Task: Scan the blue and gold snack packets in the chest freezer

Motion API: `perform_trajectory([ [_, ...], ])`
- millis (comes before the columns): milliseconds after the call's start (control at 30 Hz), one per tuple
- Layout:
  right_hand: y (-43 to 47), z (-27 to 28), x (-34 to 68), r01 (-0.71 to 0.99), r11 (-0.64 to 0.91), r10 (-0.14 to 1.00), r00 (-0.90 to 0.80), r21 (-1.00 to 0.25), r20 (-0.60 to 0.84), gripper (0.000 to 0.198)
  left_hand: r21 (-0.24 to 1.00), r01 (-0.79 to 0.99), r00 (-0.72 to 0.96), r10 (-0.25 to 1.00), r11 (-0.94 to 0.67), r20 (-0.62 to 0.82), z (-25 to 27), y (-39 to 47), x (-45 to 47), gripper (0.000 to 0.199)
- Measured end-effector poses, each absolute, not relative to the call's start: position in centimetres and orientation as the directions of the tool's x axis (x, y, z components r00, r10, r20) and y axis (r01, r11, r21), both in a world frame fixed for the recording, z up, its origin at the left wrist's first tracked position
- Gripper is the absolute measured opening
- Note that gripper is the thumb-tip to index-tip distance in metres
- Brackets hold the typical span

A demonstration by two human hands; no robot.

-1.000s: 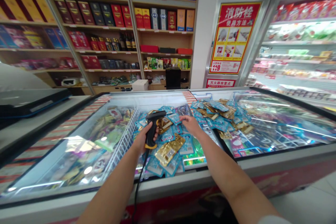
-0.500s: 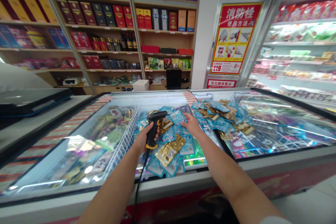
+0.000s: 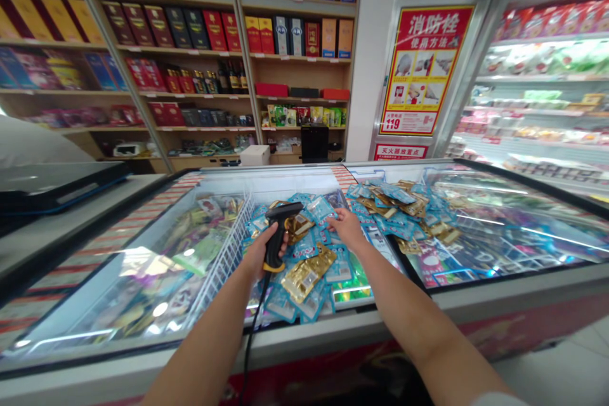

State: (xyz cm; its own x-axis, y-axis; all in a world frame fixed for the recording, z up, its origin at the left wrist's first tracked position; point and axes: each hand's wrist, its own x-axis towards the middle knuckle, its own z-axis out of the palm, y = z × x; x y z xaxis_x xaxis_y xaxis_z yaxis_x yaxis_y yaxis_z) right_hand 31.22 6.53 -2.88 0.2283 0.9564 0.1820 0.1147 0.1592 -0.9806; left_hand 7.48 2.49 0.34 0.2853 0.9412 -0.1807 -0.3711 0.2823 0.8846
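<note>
My left hand (image 3: 264, 248) is wrapped round the grip of a black and yellow barcode scanner (image 3: 276, 238), whose head points to the right. From its base a black cable hangs over the freezer's front edge. Between thumb and fingers of my right hand (image 3: 346, 227) is the edge of a blue packet (image 3: 321, 209), held tilted just right of the scanner's head. Below both hands lies a loose pile of blue packets (image 3: 311, 301) and gold packets (image 3: 307, 274). My right fingertips are partly hidden behind the hand.
A second heap of blue and gold packets (image 3: 399, 203) lies on the right part of the chest freezer (image 3: 266, 342). A white wire divider (image 3: 223, 254) stands left of the pile. Behind are shelves of boxes (image 3: 309, 38); a dark flat device (image 3: 61, 184) sits at the left.
The blue packet in my right hand has shifted and tilted slightly. My left hand and the scanner have hardly moved.
</note>
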Motion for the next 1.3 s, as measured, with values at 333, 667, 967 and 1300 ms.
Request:
perform_trajectory([
  [333,6.8,-1.9,31.9,-0.01,0.158,0.916,0.375,-0.987,0.143,0.03,0.885,-0.367,0.291,0.939,0.288,-0.185,0.6,2.3,7.5,0.032],
  [667,6.9,0.5,37.6,-0.252,0.467,0.574,0.816,-0.848,0.073,0.031,0.885,-0.37,0.287,0.941,0.281,-0.179,0.6,2.5,7.4,0.028],
  [967,7.6,-0.2,40.1,-0.429,0.604,0.532,0.845,-0.672,-0.061,0.067,0.888,-0.373,0.284,0.944,0.27,-0.168,0.3,2.6,7.4,0.029],
  [1300,7.1,-0.2,37.9,-0.394,0.44,0.643,0.765,-0.807,-0.024,0.087,0.885,-0.385,0.275,0.948,0.263,-0.162,0.5,2.3,7.6,0.03],
])
